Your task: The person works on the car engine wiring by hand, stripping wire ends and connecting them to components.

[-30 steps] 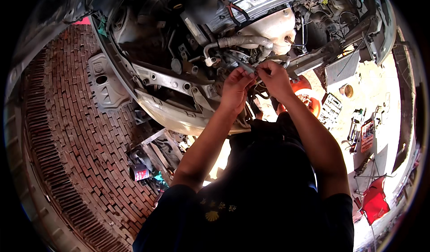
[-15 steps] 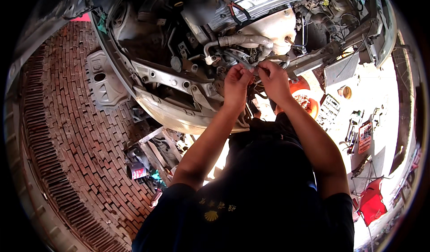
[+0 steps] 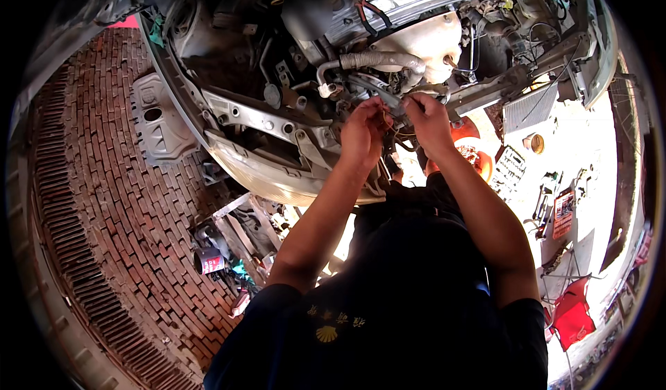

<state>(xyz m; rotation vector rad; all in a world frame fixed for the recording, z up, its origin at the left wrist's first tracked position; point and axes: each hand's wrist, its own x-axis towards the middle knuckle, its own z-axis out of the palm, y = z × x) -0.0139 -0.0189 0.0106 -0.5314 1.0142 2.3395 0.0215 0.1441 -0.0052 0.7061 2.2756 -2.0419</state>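
Observation:
Both my hands work at the front of an open engine bay, just below a ribbed metal pipe (image 3: 378, 60). A flat grey strip (image 3: 390, 100) runs between them, its exact kind unclear. My right hand (image 3: 429, 121) is closed, pinching the strip's near end between thumb and fingers. Beside it my left hand (image 3: 362, 130) is closed too, its fingertips against thin brownish wires (image 3: 386, 117) and close to the strip; what they grip is partly hidden. Dark cables hang below the fingers. Behind stands the engine with its silver cover (image 3: 409, 1) and pale heat shield (image 3: 427, 43).
Red-handled pliers (image 3: 373, 17) lie on the engine cover. The headlight (image 3: 267, 175) and front crossmember (image 3: 250, 118) border the bay. An orange bucket (image 3: 479, 150) and a tool set (image 3: 510, 164) are at right. A wooden crate (image 3: 239, 234) and a metal cover (image 3: 163, 119) sit left on bricks.
My hands have drawn slightly apart, the left moving a little left and the right a little right. More of the grey strip shows between them.

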